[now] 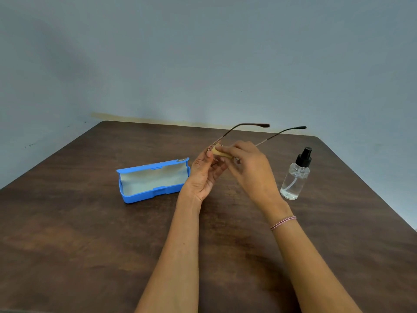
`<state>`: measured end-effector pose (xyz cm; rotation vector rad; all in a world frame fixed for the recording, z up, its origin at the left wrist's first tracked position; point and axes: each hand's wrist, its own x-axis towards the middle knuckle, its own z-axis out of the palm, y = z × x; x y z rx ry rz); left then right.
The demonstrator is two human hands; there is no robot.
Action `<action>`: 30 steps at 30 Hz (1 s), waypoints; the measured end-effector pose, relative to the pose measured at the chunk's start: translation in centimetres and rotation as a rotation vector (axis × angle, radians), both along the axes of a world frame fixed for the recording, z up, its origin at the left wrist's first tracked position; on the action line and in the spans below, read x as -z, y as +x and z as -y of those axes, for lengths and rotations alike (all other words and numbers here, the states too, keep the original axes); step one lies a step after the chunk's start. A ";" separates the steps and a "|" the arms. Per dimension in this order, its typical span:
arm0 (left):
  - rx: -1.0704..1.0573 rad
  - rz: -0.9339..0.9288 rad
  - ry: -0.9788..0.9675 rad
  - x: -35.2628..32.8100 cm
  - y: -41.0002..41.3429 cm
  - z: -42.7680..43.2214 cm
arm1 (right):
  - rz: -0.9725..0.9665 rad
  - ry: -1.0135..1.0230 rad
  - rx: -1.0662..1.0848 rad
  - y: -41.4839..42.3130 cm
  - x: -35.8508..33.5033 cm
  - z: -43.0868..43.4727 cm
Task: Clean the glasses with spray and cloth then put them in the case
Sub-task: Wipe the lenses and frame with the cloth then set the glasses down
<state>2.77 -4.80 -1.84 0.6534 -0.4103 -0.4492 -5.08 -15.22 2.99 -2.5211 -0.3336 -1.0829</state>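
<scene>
The right hand [248,164] pinches a folded yellow cloth [222,152] against the front of the glasses [262,125]. The left hand [204,175], fingers curled, grips the frame from below. Both temples point up and away above the surface [90,233]. The open blue case [144,196] lies just left of the hands, and the spray bottle [294,179] stands upright to their right.

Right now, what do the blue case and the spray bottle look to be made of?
The blue case looks like matte moulded plastic, with a pale fabric-like lining. The spray bottle seems to be clear plastic or glass, see-through, with a black pump top.
</scene>
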 end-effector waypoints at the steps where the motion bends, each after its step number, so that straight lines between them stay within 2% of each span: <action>1: 0.001 0.004 0.004 0.0 0.0 0.0 | 0.022 -0.037 0.025 0.0 0.0 0.0; 4: 0.029 0.026 0.047 -0.1 -0.4 0.2 | 0.087 -0.044 0.099 0.2 0.2 -0.1; 7: 0.038 0.035 0.047 -0.2 -0.6 0.3 | 0.098 -0.008 0.068 0.6 0.5 -0.3; 13: -0.010 -0.009 -0.008 0.0 0.0 0.1 | -0.020 -0.028 -0.072 0.2 0.0 0.5; 19: 0.010 0.020 0.014 -0.3 -0.5 0.5 | 0.067 -0.068 0.077 0.1 0.1 -0.1; 26: -0.068 -0.019 -0.011 -0.4 -0.5 0.1 | 0.011 -0.059 -0.057 0.3 0.0 0.3; 30: -0.019 0.016 0.001 -0.6 -0.6 0.2 | 0.036 -0.022 0.044 0.2 0.0 0.5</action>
